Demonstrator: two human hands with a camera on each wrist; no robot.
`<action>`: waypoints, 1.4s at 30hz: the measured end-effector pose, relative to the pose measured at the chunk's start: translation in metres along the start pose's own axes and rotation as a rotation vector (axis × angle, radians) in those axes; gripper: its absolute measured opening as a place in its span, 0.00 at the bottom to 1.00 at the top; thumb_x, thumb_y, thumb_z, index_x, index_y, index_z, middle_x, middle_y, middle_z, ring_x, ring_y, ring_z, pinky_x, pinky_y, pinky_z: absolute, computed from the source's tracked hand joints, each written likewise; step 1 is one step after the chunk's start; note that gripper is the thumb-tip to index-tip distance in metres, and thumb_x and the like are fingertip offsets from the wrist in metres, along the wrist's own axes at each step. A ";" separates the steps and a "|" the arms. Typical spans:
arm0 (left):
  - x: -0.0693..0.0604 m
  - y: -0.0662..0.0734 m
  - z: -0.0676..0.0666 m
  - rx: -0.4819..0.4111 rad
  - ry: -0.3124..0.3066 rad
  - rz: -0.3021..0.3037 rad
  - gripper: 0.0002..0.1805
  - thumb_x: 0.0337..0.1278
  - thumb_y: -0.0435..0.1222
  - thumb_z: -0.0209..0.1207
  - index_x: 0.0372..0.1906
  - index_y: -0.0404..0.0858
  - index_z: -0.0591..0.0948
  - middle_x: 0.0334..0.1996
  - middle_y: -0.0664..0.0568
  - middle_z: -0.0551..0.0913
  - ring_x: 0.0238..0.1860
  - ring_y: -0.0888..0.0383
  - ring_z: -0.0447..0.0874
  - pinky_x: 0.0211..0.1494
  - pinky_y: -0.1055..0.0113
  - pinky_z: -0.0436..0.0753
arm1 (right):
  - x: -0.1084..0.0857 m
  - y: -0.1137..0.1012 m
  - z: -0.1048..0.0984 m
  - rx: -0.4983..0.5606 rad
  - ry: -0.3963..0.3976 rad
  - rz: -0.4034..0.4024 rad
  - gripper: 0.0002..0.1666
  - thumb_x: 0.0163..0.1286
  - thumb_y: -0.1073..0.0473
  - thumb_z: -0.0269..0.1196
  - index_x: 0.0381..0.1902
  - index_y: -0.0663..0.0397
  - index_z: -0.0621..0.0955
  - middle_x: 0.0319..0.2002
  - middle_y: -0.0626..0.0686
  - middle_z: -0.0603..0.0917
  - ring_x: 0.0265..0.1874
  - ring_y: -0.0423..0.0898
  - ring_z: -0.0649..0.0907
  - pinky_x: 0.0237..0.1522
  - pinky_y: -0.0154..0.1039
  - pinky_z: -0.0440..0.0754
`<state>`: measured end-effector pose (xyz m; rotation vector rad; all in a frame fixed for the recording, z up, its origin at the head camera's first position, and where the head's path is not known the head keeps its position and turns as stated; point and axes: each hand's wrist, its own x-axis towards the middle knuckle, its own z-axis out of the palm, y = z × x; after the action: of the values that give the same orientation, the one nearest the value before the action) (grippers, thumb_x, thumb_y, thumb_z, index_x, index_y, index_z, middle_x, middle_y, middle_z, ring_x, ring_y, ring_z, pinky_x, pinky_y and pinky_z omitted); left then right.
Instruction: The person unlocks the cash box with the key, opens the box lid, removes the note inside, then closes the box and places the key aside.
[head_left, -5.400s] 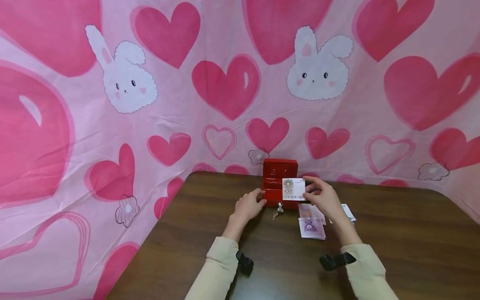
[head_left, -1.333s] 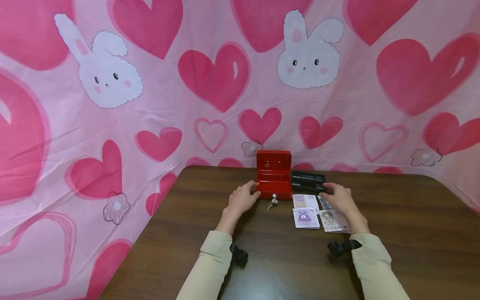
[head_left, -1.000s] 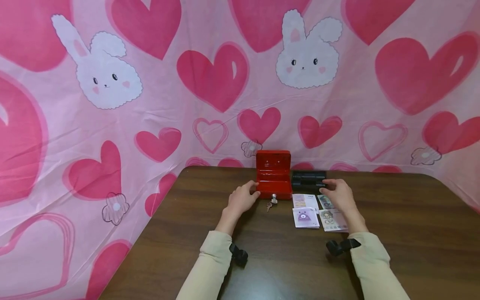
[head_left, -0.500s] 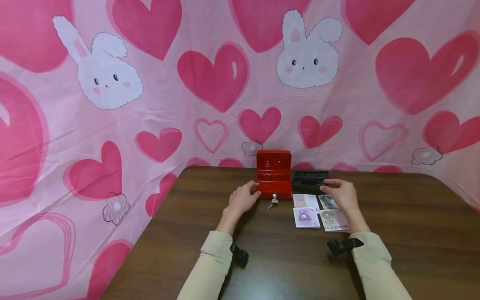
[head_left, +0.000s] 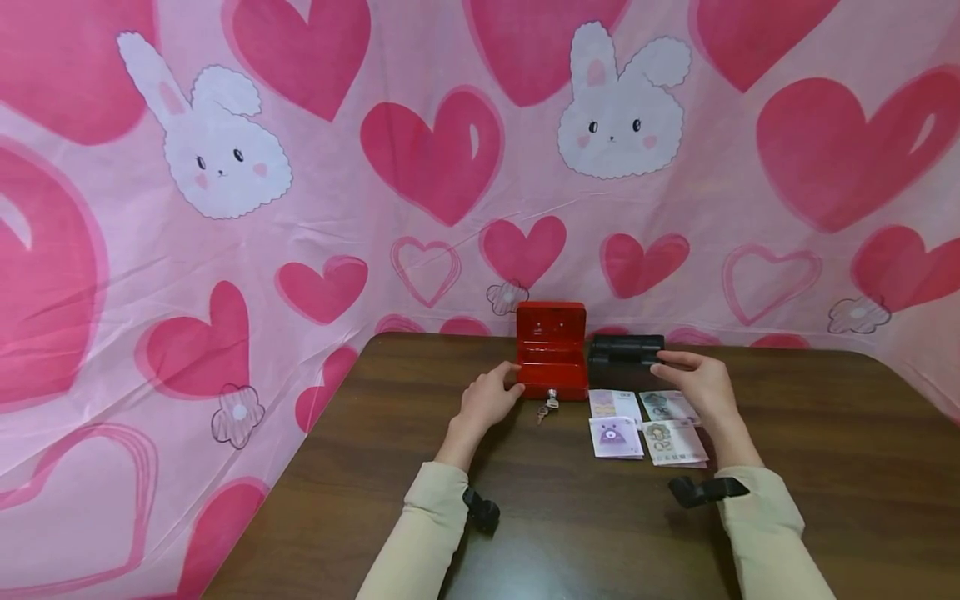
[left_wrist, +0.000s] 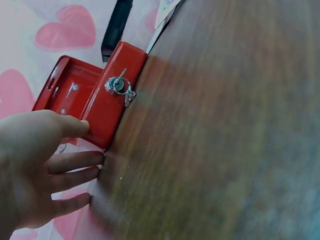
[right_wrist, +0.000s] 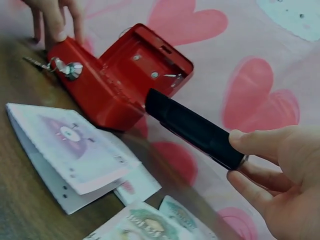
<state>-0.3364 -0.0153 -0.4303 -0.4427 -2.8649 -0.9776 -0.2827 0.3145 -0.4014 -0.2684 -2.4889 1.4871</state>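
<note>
One black tray (head_left: 624,351) is in the right hand (head_left: 701,387), which pinches it by one short end: we see the thumb on one face and a finger against the other, the gap between them filled by the tray. The rest of it reaches from the fingertips toward the red box (head_left: 551,381), just to the right of that box; we cannot tell whether it touches the tabletop (head_left: 420,417). The left hand (head_left: 486,400) lies at the left end of the box, its thumb on the front corner and the other visible fingers spread and fairly straight along that side.

We find the tray long, slim and smooth, with a dull sheen. The box is glossy and rectangular with softened edges, its lid raised at the rear; inside the lid we notice small round metal fasteners. A shiny metal lock (head_left: 552,393) juts from the front wall, with keys (head_left: 542,413) on a small ring. Nearer than the tray, we make out paper banknotes (head_left: 615,438) in four groups, the purple one at the near left folded into a low tent. The tabletop shows brown wood grain, and behind it we see a creased pink cloth (head_left: 322,200) printed with hearts and rabbits.
</note>
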 end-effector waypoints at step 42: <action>0.003 -0.004 0.002 -0.006 -0.002 0.008 0.25 0.68 0.47 0.57 0.67 0.46 0.76 0.62 0.47 0.81 0.60 0.44 0.81 0.61 0.43 0.77 | -0.003 -0.028 0.040 0.003 -0.150 -0.165 0.30 0.64 0.45 0.69 0.59 0.56 0.82 0.57 0.61 0.84 0.56 0.54 0.81 0.50 0.38 0.76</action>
<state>-0.3408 -0.0161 -0.4337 -0.4558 -2.8602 -0.9859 -0.2925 0.2671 -0.3958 0.0500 -2.5516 1.4929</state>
